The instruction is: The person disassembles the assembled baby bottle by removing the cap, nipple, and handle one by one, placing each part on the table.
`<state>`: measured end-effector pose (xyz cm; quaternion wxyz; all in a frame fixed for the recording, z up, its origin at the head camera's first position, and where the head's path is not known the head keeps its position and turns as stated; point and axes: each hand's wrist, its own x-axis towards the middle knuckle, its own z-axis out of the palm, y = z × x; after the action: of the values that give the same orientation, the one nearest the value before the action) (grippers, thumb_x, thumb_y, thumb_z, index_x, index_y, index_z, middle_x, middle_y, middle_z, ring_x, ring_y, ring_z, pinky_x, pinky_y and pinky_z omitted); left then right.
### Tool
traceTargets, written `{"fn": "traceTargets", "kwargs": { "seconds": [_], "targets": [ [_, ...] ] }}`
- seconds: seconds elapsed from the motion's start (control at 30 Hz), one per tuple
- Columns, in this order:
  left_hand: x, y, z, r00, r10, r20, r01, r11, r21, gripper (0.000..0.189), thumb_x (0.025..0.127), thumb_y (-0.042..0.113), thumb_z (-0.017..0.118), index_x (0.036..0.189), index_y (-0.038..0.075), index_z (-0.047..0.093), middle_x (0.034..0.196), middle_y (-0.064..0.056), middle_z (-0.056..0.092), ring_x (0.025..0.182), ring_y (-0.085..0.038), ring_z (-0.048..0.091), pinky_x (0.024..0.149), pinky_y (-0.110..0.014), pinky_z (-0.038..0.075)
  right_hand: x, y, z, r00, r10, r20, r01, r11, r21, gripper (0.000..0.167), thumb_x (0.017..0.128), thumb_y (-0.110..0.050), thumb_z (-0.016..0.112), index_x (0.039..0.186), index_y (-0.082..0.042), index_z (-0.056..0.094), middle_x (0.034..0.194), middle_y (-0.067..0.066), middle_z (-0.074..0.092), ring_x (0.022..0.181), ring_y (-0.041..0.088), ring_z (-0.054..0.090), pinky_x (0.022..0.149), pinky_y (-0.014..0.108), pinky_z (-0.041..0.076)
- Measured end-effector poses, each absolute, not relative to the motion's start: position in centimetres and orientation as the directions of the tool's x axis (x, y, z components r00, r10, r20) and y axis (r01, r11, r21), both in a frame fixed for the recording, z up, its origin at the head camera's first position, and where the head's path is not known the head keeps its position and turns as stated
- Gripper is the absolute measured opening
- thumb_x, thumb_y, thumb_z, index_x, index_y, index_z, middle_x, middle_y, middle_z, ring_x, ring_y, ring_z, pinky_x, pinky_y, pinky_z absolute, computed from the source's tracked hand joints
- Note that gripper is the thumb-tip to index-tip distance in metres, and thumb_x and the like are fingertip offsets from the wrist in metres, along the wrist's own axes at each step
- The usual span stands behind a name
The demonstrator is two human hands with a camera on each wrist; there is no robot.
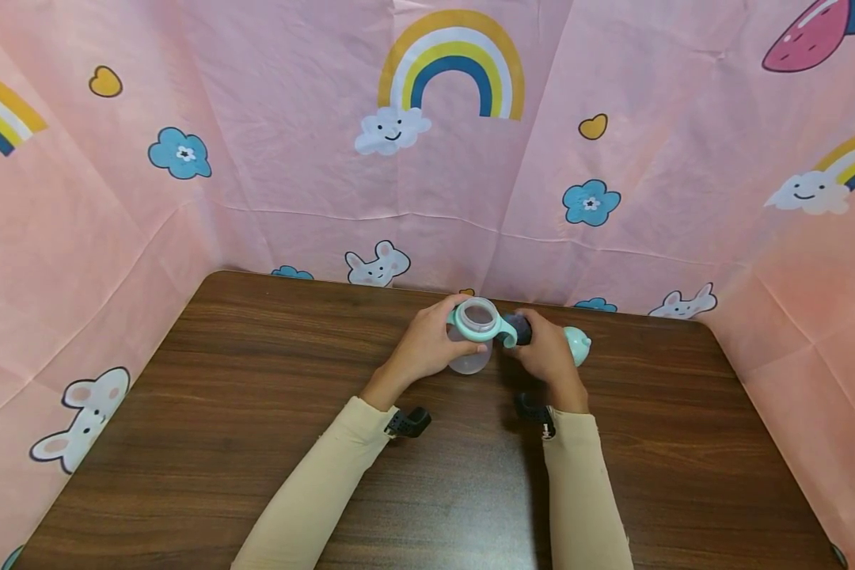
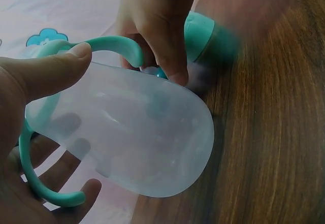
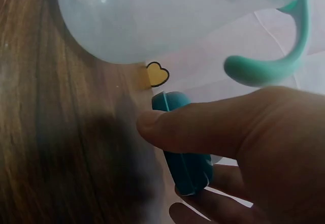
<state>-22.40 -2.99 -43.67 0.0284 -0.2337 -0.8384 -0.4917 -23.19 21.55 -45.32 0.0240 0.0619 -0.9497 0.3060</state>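
In my left hand [image 1: 427, 336] is a translucent baby bottle [image 2: 147, 132] with an open mouth. A mint-green ring with two curved handles [image 2: 109, 43] sits around its neck. The thumb lies over the ring, and the fingers wrap the far side. Close beside the bottle, my right hand [image 1: 545, 348] pinches a small rounded dark-teal piece [image 3: 188, 168] between thumb and fingers. Much of that piece is covered by the hand. A mint-green domed bottle top [image 1: 577, 345] with a small tip stands on the table just right of the right hand.
The brown wood-grain table [image 1: 256, 419] ends at the back against a pink printed cloth [image 1: 292, 158], which also rises along both sides. Each wrist wears a black strap, the left strap [image 1: 408, 423] lying close above the tabletop.
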Motion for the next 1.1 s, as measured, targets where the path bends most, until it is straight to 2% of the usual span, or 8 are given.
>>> {"fn": "traceTargets", "kwargs": {
  "seconds": [0.5, 0.77, 0.93, 1.1],
  "targets": [
    [-22.3, -3.0, -43.4, -0.888, 0.369, 0.275, 0.421, 0.408, 0.810, 0.080, 0.086, 0.021, 0.099, 0.154, 0.006, 0.058, 0.146, -0.014, 0.068, 0.133, -0.032, 0.065, 0.110, -0.055, 0.053, -23.2, 21.0, -45.9, -0.994, -0.106, 0.039, -0.110, 0.831, -0.546, 0.062, 0.088, -0.010, 0.092, 0.142, 0.001, 0.063, 0.133, 0.026, 0.070, 0.125, 0.049, 0.065, 0.110, 0.064, 0.048],
    [-22.3, -3.1, -43.5, -0.889, 0.366, 0.274, 0.419, 0.412, 0.809, 0.081, 0.086, 0.022, 0.099, 0.154, 0.006, 0.058, 0.146, -0.014, 0.068, 0.133, -0.031, 0.065, 0.110, -0.054, 0.052, -23.2, 20.8, -45.8, -0.995, -0.099, 0.030, -0.100, 0.839, -0.535, 0.071, 0.087, -0.009, 0.092, 0.149, 0.002, 0.060, 0.140, 0.028, 0.068, 0.130, 0.049, 0.064, 0.112, 0.063, 0.047],
    [-22.3, -3.1, -43.5, -0.892, 0.363, 0.269, 0.413, 0.412, 0.812, 0.082, 0.086, 0.022, 0.099, 0.155, 0.006, 0.058, 0.146, -0.013, 0.068, 0.133, -0.031, 0.065, 0.110, -0.055, 0.052, -23.0, 21.3, -45.0, -0.992, -0.112, 0.063, -0.128, 0.813, -0.568, 0.070, 0.087, -0.008, 0.091, 0.148, 0.004, 0.061, 0.138, 0.027, 0.069, 0.128, 0.047, 0.065, 0.111, 0.062, 0.049],
    [-22.4, -3.0, -43.5, -0.894, 0.364, 0.260, 0.406, 0.415, 0.814, 0.084, 0.086, 0.023, 0.099, 0.156, 0.006, 0.056, 0.147, -0.013, 0.067, 0.134, -0.031, 0.064, 0.111, -0.055, 0.052, -22.2, 22.3, -42.7, -0.984, -0.150, 0.098, -0.179, 0.780, -0.599, 0.061, 0.090, -0.006, 0.085, 0.146, 0.005, 0.063, 0.140, 0.026, 0.070, 0.132, 0.047, 0.064, 0.111, 0.063, 0.049]
  ]
}}
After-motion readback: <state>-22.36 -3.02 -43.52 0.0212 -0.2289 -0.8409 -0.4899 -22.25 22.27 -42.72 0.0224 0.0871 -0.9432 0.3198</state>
